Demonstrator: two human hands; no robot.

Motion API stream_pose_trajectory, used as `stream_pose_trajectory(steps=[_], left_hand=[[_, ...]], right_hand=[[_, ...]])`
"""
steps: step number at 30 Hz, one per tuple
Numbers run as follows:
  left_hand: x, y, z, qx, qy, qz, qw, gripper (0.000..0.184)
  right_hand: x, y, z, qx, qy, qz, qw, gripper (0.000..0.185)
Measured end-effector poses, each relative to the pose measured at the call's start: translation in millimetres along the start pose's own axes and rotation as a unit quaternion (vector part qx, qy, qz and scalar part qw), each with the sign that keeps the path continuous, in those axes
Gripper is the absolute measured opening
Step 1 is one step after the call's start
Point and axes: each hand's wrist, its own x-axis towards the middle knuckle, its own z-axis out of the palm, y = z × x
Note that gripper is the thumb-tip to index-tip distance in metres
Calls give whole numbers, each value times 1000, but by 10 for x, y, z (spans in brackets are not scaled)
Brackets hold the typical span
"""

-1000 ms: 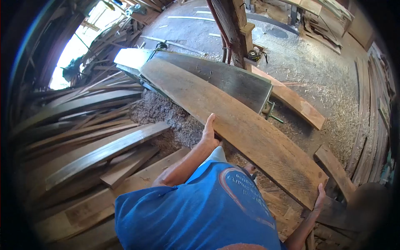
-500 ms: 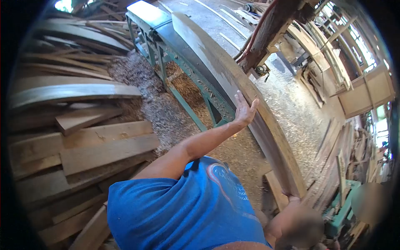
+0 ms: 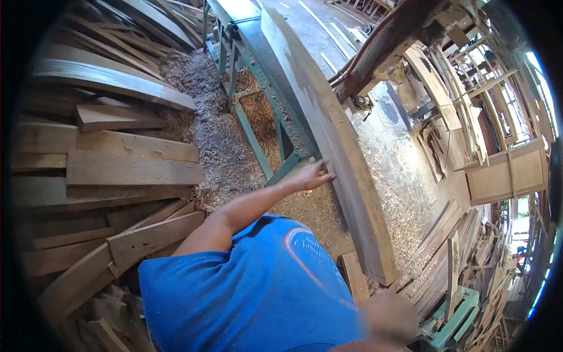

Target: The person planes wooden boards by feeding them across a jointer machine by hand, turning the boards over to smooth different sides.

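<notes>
Cloth of a blue shirt (image 3: 246, 287) fills the nearest part of the view, and just beyond it the right hand (image 3: 389, 296) is at the near end of a long board (image 3: 328, 135); blur covers most of that hand, so I cannot tell whether its fingers are closed on the wood. Since this end overhangs with only a loose plank (image 3: 355, 276) lower down near it, the right hand probably does best to bear the weight from beneath and keep the end level. Farther along, the left hand (image 3: 316, 175) meets the board low on its broad face, fingers loosely bent and parted rather than wrapped round it; a flat, steady palm there should guard against tipping better than the fingertips alone. The board stands on its narrow edge, its far part over the metal tabletop (image 3: 268, 61) of a green-framed machine; whether it is exactly upright I cannot tell. Good control calls for even contact along the lower edge, and for hands well away from any cutter, though none shows. Wood shavings (image 3: 217, 138) cover the floor beside the machine, so sure footing matters, and the far end wants clearance from the leaning post (image 3: 381, 50).
</notes>
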Motion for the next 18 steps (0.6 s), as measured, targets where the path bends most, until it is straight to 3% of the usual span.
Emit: stream_pose_trajectory(steps=[2,3,4,5,6,7,8,9,11,12,14,16,17,18], left_hand=[[-179,-529,272,-24,-116,-40,992,71],[-480,-518,335,73,-89,-47,992,65],[-684,-977,502,65,-106,-7,992,67],[-886,-1105,531,166,-172,-105,965,62],[-1087,-1807,719,188,-180,-149,954,56],[-1523,-879,403,283,-189,-211,916,51],[-1739,-1661,525,241,-129,-131,953,51],[-1901,-2095,619,73,39,-184,979,50],[-1946,-1718,459,-138,157,-327,922,45],[-2010,-1519,371,-241,212,-389,863,42],[-2142,-1605,193,-39,140,-360,922,38],[-2251,-1579,65,221,53,-279,933,38],[-2299,-1650,51,258,36,-254,932,42],[-2326,-1586,77,171,54,-310,934,42]], right_hand=[[-109,-424,78,60,-67,-80,993,47],[-209,-678,128,64,-121,-113,984,57],[-349,-996,225,-57,-151,-172,972,60],[-495,-1323,348,-180,-182,-222,941,62],[-564,-1458,413,-300,-213,-268,891,66],[-560,-1420,439,-330,-208,-267,881,69],[-522,-1379,470,-360,-203,-269,870,73],[-454,-1349,483,-389,-198,-274,857,77],[-329,-1399,452,-462,-206,-320,802,81],[-290,-1401,442,-497,-212,-339,770,83],[-205,-1243,425,-411,-240,-310,823,82],[-119,-1173,429,-351,-257,-297,850,81],[-85,-1170,432,-336,-260,-299,855,80],[-76,-1162,417,-322,-262,-296,861,79]])
